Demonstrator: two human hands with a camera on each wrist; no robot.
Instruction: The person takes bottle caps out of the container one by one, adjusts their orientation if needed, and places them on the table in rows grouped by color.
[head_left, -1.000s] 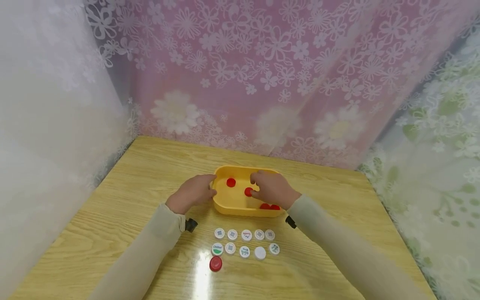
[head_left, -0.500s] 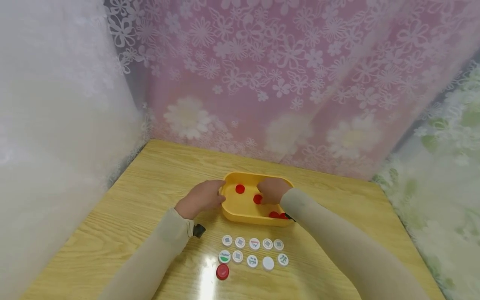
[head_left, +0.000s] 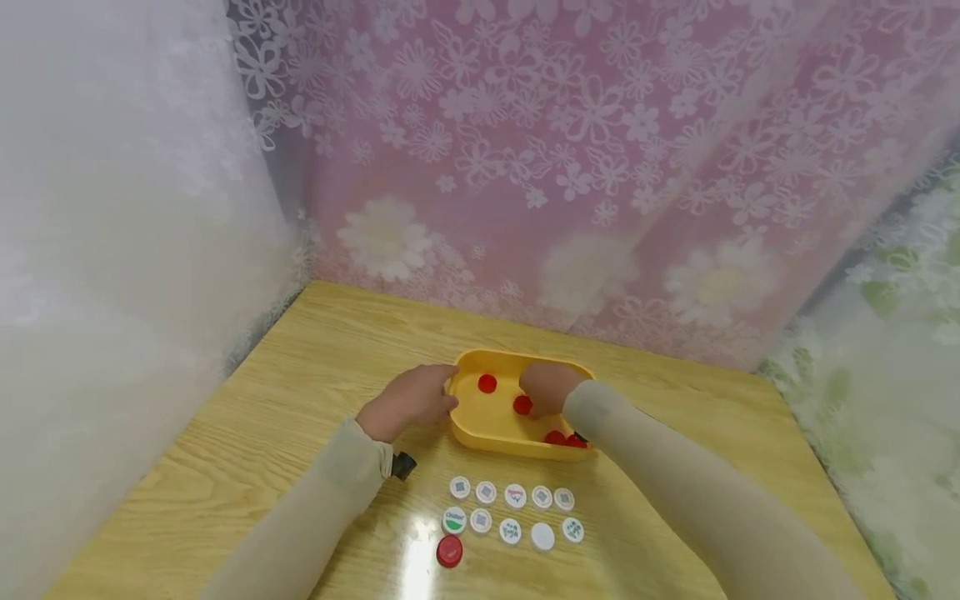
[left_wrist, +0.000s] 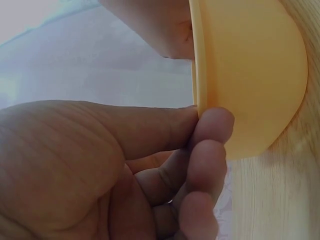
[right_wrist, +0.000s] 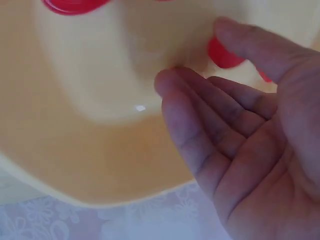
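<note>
A yellow plastic tub [head_left: 504, 443] stands on the table with several red bottle caps [head_left: 487, 383] inside. My left hand [head_left: 414, 400] pinches the tub's left end; in the left wrist view the thumb meets the rim and the fingertips [left_wrist: 206, 159] curl against the outer wall [left_wrist: 255, 65]. Reaching down into the tub, my right hand [head_left: 551, 387] has a gap between thumb and loosely bent fingers, with nothing held there in the right wrist view. Just beyond the thumb tip lies a red cap [right_wrist: 225, 54]. Part of the tub's right side is hidden behind that hand and sleeve.
Two rows of white bottle caps [head_left: 515, 497], some printed, lie in front of the tub. A larger red cap [head_left: 449, 551] sits below the left end of the rows. Floral curtains [head_left: 480, 208] surround the wooden table [head_left: 337, 333].
My right hand has lowered deeper into the tub. The left hand keeps its grip on the rim. The whole scene has shifted right and slightly down in the head view.
</note>
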